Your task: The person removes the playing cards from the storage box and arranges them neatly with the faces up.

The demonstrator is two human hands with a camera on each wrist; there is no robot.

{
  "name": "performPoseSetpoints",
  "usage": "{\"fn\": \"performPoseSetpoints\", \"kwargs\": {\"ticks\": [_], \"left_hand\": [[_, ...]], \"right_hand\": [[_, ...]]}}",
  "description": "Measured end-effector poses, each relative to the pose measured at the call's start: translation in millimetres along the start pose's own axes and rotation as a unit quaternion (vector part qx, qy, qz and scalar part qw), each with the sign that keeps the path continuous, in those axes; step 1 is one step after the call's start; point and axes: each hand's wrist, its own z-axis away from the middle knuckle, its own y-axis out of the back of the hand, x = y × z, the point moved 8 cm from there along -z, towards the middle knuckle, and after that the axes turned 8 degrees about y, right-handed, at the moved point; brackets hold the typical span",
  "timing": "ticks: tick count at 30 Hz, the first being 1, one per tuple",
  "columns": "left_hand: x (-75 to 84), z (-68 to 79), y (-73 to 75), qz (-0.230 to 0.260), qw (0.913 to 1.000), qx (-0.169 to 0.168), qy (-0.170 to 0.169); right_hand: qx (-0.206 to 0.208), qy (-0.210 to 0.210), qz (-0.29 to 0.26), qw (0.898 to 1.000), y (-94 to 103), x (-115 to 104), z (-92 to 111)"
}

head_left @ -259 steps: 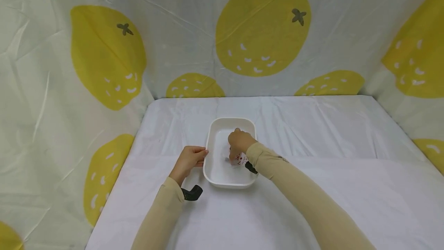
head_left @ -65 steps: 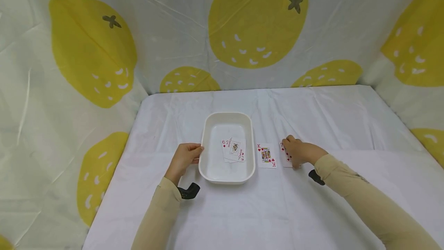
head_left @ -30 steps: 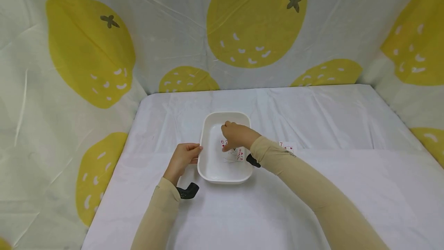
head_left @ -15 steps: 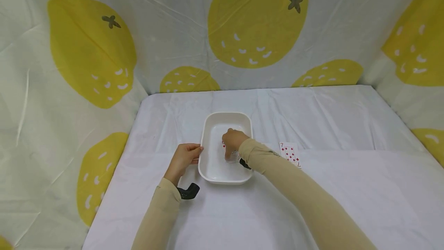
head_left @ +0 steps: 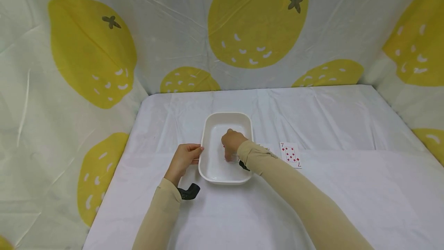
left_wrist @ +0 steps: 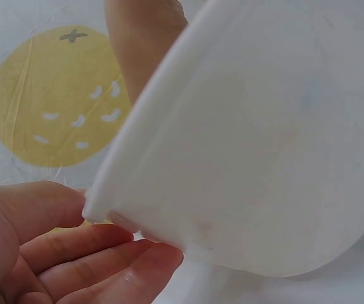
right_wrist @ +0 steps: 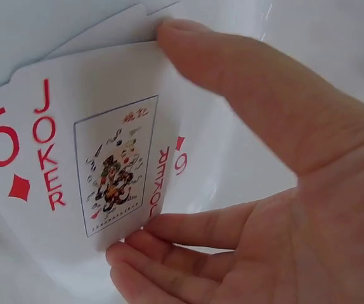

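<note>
My left hand [head_left: 184,161] pinches the left rim of a white rectangular tray [head_left: 225,176]. In the left wrist view the thumb lies at the rim and the fingers are under the tray's wall [left_wrist: 252,145]. My right hand [head_left: 234,144] is inside the tray, over the cards there. The right wrist view shows it holding a few overlapping playing cards by opposite edges, thumb at one side and fingers at the other. A joker [right_wrist: 115,171] lies in front, with a five of diamonds [right_wrist: 4,152] behind it. Most of these cards are hidden in the head view.
A seven of diamonds [head_left: 290,155] lies face up on the white cloth, right of the tray. Another card [head_left: 265,146], mostly covered by the right sleeve [head_left: 295,188], lies between it and the tray. A curtain [head_left: 184,30] with lemon prints rises behind the table.
My right hand has moved left from the seven of diamonds into the tray, then down onto the cards, and now grips them. The left hand has stayed at the rim.
</note>
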Motion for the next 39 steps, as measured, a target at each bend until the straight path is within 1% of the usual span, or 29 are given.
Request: {"fn": "performPoseSetpoints", "kwargs": {"ticks": [6, 8, 12, 16, 19, 22, 24, 26, 30, 33, 39], "left_hand": [[-0.8, 0.1, -0.5, 0.001, 1.0, 0.001, 0.0], [-0.9, 0.3, -0.3, 0.001, 1.0, 0.003, 0.001], [-0.7, 0.8, -0.2, 0.002, 1.0, 0.004, 0.004], [2.1, 1.4, -0.4, 0.0, 1.0, 0.0, 0.001], [3.8, 1.1, -0.3, -0.001, 1.0, -0.004, -0.002], [3.8, 0.7, -0.4, -0.001, 1.0, -0.006, 0.002], [3.4, 0.5, -0.2, -0.001, 1.0, -0.005, 0.004], [3.0, 0.4, -0.2, 0.0, 1.0, -0.005, 0.008], [3.4, 0.6, 0.3, -0.005, 1.0, -0.003, 0.007], [4.1, 1.3, 0.5, -0.008, 1.0, -0.002, 0.005], [3.2, 0.8, 0.0, -0.005, 1.0, -0.005, 0.004]], "right_hand": [[0.011, 0.018, -0.001, 1.0, 8.8, -6.1, 1.5], [0.015, 0.027, -0.005, 1.0, 14.3, -7.9, 1.3], [0.021, 0.052, 0.009, 0.998, 28.5, -11.1, 3.7], [0.035, 0.073, 0.031, 0.996, 46.7, -9.9, 14.1], [0.046, 0.078, 0.045, 0.995, 56.9, -2.5, 25.5], [0.059, 0.079, 0.046, 0.994, 62.6, 11.3, 37.4], [0.066, 0.077, 0.042, 0.994, 64.9, 23.1, 46.2], [0.077, 0.083, 0.042, 0.993, 66.1, 36.1, 56.1], [0.091, 0.084, 0.046, 0.991, 62.1, 65.7, 76.6], [0.093, 0.071, 0.045, 0.992, 50.7, 90.4, 90.9], [0.073, 0.034, 0.019, 0.997, 15.5, 138.3, 115.6]]}}
